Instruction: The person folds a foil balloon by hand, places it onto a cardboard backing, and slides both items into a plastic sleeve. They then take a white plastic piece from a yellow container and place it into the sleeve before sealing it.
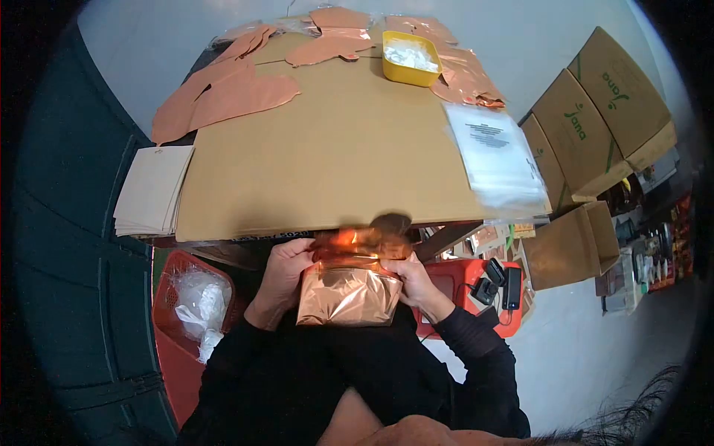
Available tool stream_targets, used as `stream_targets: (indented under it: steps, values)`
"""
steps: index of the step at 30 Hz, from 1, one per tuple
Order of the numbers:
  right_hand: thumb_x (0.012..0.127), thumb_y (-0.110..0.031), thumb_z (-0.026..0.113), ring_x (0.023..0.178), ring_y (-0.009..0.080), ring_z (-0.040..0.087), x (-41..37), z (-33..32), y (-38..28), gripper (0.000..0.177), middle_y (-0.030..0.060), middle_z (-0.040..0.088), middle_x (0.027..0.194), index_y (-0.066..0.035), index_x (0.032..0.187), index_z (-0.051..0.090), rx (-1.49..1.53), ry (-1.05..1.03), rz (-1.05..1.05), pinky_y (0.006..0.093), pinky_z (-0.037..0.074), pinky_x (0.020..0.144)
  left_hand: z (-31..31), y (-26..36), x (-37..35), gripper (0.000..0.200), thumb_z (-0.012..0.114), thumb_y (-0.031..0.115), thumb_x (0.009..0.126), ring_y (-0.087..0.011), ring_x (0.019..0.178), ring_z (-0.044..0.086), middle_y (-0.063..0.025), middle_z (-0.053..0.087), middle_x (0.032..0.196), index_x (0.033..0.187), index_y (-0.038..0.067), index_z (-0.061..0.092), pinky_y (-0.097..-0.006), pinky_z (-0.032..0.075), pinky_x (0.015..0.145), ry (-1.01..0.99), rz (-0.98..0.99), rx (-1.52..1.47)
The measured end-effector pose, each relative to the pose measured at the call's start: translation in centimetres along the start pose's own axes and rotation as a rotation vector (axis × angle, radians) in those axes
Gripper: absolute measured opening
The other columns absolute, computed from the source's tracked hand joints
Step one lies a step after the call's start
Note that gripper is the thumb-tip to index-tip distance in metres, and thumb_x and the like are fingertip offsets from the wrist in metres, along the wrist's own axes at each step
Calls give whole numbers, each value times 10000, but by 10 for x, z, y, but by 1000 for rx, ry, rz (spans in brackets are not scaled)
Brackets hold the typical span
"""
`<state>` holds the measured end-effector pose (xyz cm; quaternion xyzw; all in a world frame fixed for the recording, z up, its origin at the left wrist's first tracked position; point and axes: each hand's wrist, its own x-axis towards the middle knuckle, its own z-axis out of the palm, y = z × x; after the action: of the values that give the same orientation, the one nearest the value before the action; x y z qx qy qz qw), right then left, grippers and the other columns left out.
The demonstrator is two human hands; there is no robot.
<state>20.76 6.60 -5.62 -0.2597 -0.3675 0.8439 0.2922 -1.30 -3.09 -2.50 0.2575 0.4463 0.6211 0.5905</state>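
Over my lap, just in front of the table edge, I hold a shiny copper-coloured foil piece (pixel 351 296). Its lower part hangs as a creased, roughly rectangular panel, while the upper part is blurred by motion. My left hand (pixel 286 269) pinches the foil's left side, thumb toward the middle. On the opposite side my right hand (pixel 416 281) grips it with the fingers closed, partly hidden behind the foil. A dark rounded shape shows above the foil at the table edge.
Brown cardboard (pixel 327 149) covers the table. Flat copper-pink cutouts (pixel 242 100), a yellow tub (pixel 410 74) of white material, clear plastic bags (pixel 497 152) and white cards (pixel 152 189) lie around it. A red basket (pixel 167 334) stands left; a red stool (pixel 439 286) and cartons (pixel 576 126) stand right.
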Motion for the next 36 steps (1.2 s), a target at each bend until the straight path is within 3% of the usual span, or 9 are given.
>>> stream_targets:
  steps: [5,8,16,20,23,26,29,33,36]
  values:
    - [886,-93,509,796,133,622,3,-20,-1,200,71,674,906,11,897,679,-58,-244,-89,258,494,753,-21,-18,9,230,461,-50,924,-128,752,669,-92,701,863,990,-19,679,-261,547,711,-124,54,-72]
    - [877,-60,505,777,123,615,1,-18,-8,187,55,668,866,5,854,679,-156,-263,-101,255,485,738,-8,-9,6,242,446,-44,927,-149,827,678,-115,700,936,1032,-31,664,-274,552,754,8,-28,-25]
    - [914,-31,533,792,97,602,-5,-2,-33,179,21,654,848,-15,814,680,-491,-284,-200,237,457,736,5,23,2,278,525,140,938,-185,912,676,-154,681,1050,1109,-58,619,-288,532,852,-116,-225,-341]
    - [931,-43,526,810,85,588,-8,5,-38,189,14,646,865,-7,824,678,-568,-291,-193,239,449,745,-14,11,6,269,526,153,944,-151,862,663,-131,691,982,1063,-68,625,-271,522,797,-9,-240,286]
    - [928,-29,513,900,105,610,-2,-6,-42,183,31,664,975,-3,974,688,-618,-399,-229,240,463,799,-8,14,2,245,550,165,953,-120,818,643,-105,689,928,1009,-60,632,-266,518,748,-94,-151,189]
    - [927,-51,516,1019,135,615,-9,11,-47,270,61,660,1105,4,1156,646,-386,-137,-207,245,468,871,-4,11,3,227,542,132,960,-125,792,642,-113,682,956,1040,-70,607,-272,526,732,-67,-92,62]
    - [935,-81,511,1124,156,589,-10,3,-52,356,88,630,1209,15,1270,581,-202,-197,-155,250,461,923,-16,2,4,222,528,114,964,-130,788,642,-120,678,975,1057,-77,591,-276,528,730,-64,-37,66]
    - [985,-225,548,919,82,602,-9,6,-56,300,42,686,1020,31,1074,676,-650,-114,14,268,490,817,-8,8,4,189,522,96,965,-134,781,639,-114,674,959,1019,-70,593,-280,529,716,-55,6,103]
    - [980,-200,602,763,47,555,-11,20,-56,243,-19,656,832,23,995,699,-549,-91,-32,238,468,711,-9,13,5,181,536,102,963,-122,782,634,-97,669,926,1004,-60,603,-283,527,714,-53,-28,151]
